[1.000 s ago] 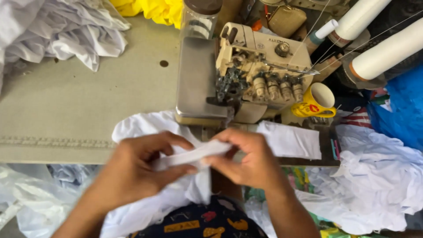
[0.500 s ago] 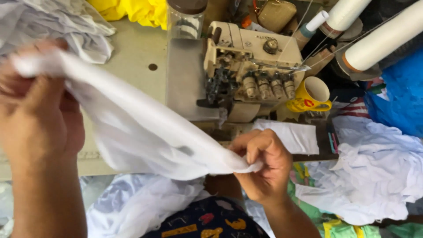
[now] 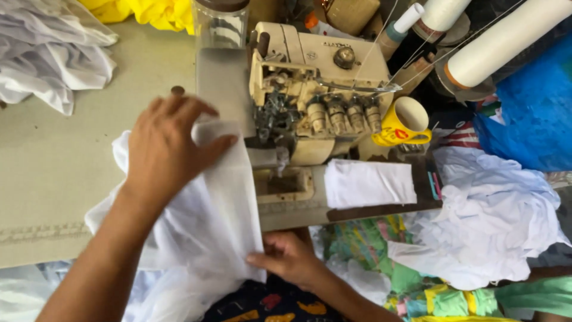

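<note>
A piece of white cloth (image 3: 208, 209) lies spread on the beige table (image 3: 53, 167), its right edge along the cream overlock sewing machine (image 3: 310, 95). My left hand (image 3: 167, 149) presses flat on the cloth's upper part, fingers spread, close to the machine's needle area. At the table's front edge, my right hand (image 3: 286, 259) pinches the cloth's lower right corner.
A folded white piece (image 3: 369, 182) rests on the machine's side plate. A yellow mug (image 3: 405, 122) and white thread cones (image 3: 506, 39) stand to the right. White fabric heaps lie at far left (image 3: 47, 53) and lower right (image 3: 494, 220). Yellow cloth (image 3: 155, 12) and a glass jar (image 3: 220, 24) sit behind.
The cloth was held up stretched between both hands; now it lies on the table. My left hand has come down flat on it and my right hand moved to its lower corner.
</note>
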